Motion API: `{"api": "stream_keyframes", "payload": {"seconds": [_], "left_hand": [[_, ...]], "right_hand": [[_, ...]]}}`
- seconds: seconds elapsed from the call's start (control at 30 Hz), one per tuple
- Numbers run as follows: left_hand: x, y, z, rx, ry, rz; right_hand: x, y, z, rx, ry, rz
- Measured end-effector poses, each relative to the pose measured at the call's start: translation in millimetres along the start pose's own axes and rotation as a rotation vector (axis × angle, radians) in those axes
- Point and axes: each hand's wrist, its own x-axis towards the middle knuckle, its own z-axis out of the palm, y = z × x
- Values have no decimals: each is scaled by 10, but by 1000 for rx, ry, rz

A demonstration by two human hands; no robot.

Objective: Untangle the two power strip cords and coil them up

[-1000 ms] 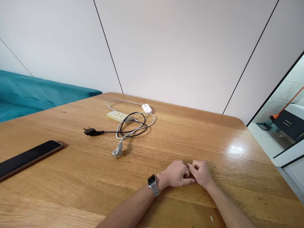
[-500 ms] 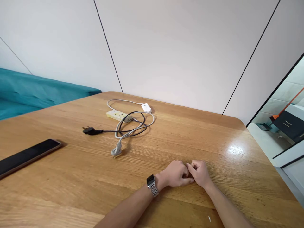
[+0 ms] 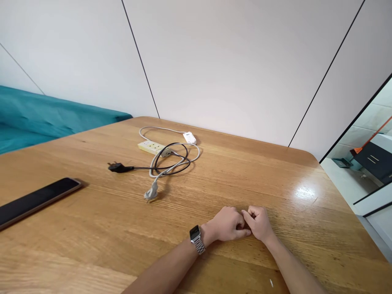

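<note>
My left hand (image 3: 228,223) and my right hand (image 3: 259,222) rest side by side on the wooden table (image 3: 92,228), fingers curled in and touching each other; nothing shows inside them. A metal watch (image 3: 196,238) sits on my left wrist. Farther back lies a pale power strip (image 3: 150,147) with a white cord looped beside it, ending in a grey plug (image 3: 151,192). A black cable coils over it and ends in a black plug (image 3: 116,167). A small white adapter (image 3: 189,138) lies behind the loops.
A dark phone (image 3: 35,200) lies flat at the left edge of the table. A teal cushion (image 3: 45,118) runs along the wall at the left. The table's right edge drops off toward a tiled room. A tiny white scrap (image 3: 271,282) lies by my right forearm.
</note>
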Motion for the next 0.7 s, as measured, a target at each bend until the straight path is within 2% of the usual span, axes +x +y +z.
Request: {"api": "stream_keyframes", "payload": {"seconds": [0.4, 0.53, 0.7], "left_hand": [[14, 18, 19, 19, 6, -9], [20, 43, -6, 21, -24, -56], [12, 33, -51, 42, 13, -112]], "right_hand": [[0, -15, -22, 30, 12, -10], [-2, 1, -26, 20, 6, -2], [-2, -26, -62, 28, -17, 25]]}}
